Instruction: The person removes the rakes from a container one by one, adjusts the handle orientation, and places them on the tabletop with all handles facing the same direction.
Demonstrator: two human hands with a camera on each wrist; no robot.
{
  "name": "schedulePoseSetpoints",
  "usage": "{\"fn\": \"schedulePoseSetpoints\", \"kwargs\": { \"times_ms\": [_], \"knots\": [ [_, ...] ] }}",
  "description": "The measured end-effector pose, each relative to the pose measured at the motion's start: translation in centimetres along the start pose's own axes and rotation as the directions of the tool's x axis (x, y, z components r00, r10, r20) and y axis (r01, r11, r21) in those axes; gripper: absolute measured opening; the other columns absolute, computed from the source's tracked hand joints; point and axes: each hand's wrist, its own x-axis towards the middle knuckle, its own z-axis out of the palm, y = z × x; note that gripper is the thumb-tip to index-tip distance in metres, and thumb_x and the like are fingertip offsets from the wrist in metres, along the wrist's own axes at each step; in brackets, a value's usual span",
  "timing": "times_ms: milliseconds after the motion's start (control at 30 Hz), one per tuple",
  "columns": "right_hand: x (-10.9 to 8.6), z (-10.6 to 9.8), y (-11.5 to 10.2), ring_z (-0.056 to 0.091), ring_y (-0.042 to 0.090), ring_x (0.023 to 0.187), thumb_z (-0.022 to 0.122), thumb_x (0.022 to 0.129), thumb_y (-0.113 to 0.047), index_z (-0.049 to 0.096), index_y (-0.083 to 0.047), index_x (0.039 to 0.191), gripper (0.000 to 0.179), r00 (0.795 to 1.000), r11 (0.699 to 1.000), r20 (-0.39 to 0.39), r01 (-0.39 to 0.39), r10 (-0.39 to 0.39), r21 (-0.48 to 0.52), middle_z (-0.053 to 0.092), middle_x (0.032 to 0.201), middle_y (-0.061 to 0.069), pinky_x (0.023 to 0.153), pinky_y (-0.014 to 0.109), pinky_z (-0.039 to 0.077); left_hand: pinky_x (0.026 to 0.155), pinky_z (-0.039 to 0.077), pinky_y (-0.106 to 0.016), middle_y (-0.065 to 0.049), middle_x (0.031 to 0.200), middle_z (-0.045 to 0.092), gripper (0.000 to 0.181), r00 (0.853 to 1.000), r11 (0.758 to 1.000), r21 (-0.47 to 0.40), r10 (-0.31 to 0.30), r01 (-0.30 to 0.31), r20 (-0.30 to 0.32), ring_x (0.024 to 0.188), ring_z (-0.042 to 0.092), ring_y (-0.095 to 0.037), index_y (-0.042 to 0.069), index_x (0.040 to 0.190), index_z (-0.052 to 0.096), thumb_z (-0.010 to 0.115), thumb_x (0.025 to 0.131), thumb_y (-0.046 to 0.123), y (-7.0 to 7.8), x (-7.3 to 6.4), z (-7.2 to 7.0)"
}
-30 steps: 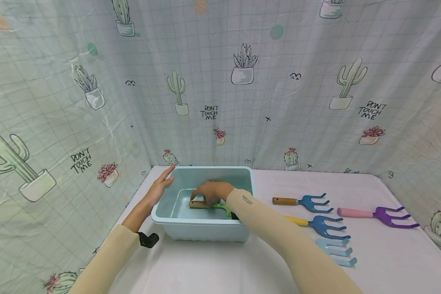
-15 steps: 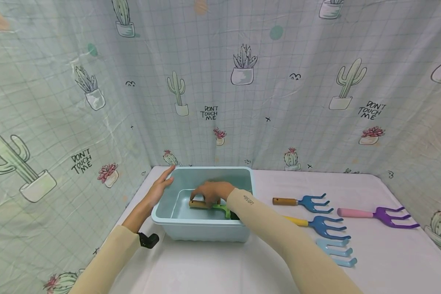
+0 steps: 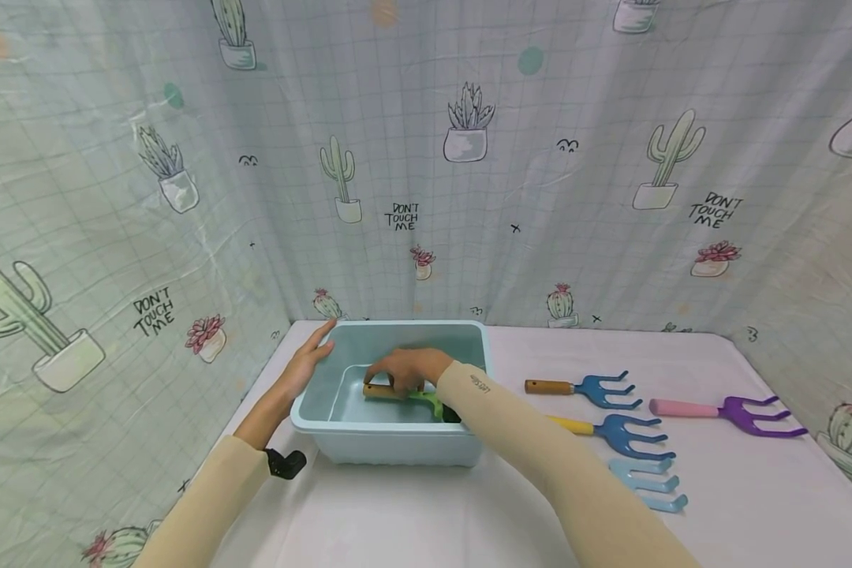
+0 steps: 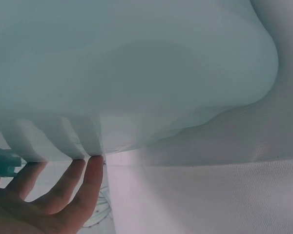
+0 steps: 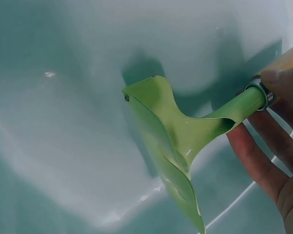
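A pale blue plastic tub [image 3: 390, 449] stands on the white table. My right hand [image 3: 412, 369] reaches inside it and grips the wooden handle [image 3: 378, 391] of a green garden hand tool [image 3: 433, 401]. In the right wrist view, the tool's green metal head [image 5: 173, 131] spreads from a metal collar [image 5: 263, 92], low over the tub's inside; its far edge is turned away, so its exact kind is unclear. My left hand [image 3: 305, 367] lies along the tub's left side. Its straight fingers [image 4: 90, 187] touch the outer wall in the left wrist view.
Right of the tub lie a blue hand rake [image 3: 599, 391] with a wooden handle, another blue rake [image 3: 621, 436] with a yellow handle, a light blue rake [image 3: 646, 481] partly behind my sleeve, and a purple rake [image 3: 749, 416] with a pink handle. A cactus-print curtain [image 3: 539, 181] surrounds the table.
The head view has shifted very slightly. Both hands keep their places on the tub and the green tool's handle; the rakes lie as before.
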Motion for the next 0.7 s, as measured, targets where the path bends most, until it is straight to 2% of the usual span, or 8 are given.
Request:
{"fn": "schedulePoseSetpoints", "kwargs": {
  "times_ms": [300,700],
  "knots": [
    [-0.36,-0.35,-0.14,0.063,0.013,0.096,0.066,0.093,0.003,0.05,-0.038,0.151,0.073,1.0,1.0,-0.006,0.01,-0.01,0.02,0.065,0.113,0.002,0.069,0.035,0.064,0.125,0.025,-0.063,-0.012,0.176,0.003,0.058,1.0,1.0,0.007,0.005,-0.005,0.003,0.16,0.015,-0.042,0.026,0.168,0.008,0.029,0.114,0.032,0.08,0.04,0.02],
    [-0.57,-0.56,-0.44,0.063,0.012,0.101,0.066,0.092,0.003,0.05,-0.037,0.152,0.074,1.0,0.999,-0.01,0.016,-0.015,0.032,0.068,0.121,0.004,0.069,0.034,0.064,0.123,0.028,-0.064,-0.011,0.176,0.004,0.058,1.0,1.0,-0.019,0.006,-0.005,0.008,0.16,0.017,-0.043,0.027,0.168,0.008,0.028,0.114,0.031,0.18,-0.33,-0.01]
  ]
}}
